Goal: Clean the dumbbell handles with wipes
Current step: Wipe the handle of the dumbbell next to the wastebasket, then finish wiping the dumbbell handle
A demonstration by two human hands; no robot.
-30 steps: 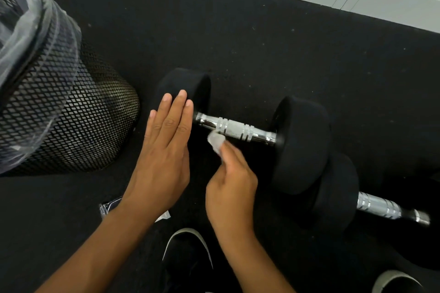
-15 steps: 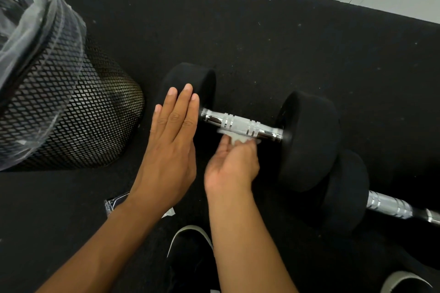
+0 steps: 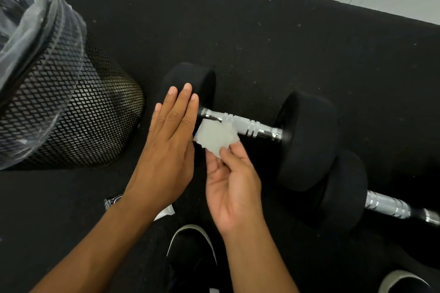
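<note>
Now: wipe [image 3: 215, 137] pinched in right hand [image 3: 234, 188] fingertips, lying just below/touching chrome handle [image 3: 241, 125] of near dumbbell. Handle axis running L–R, slightly down to R. Left hand [image 3: 167, 150] flat, fingers together, bracing L weight head [image 3: 190, 78]. Right hand nearer handle.

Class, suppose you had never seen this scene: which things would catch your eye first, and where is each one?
Two bare hands fill the middle: the left hand held flat by the end weight of the dumbbell, the right hand pinching a crumpled white wipe against the near side of the chrome handle. A black mesh bin with a clear liner looms at the left. A second dumbbell lies at the lower right on the black floor mat.
</note>
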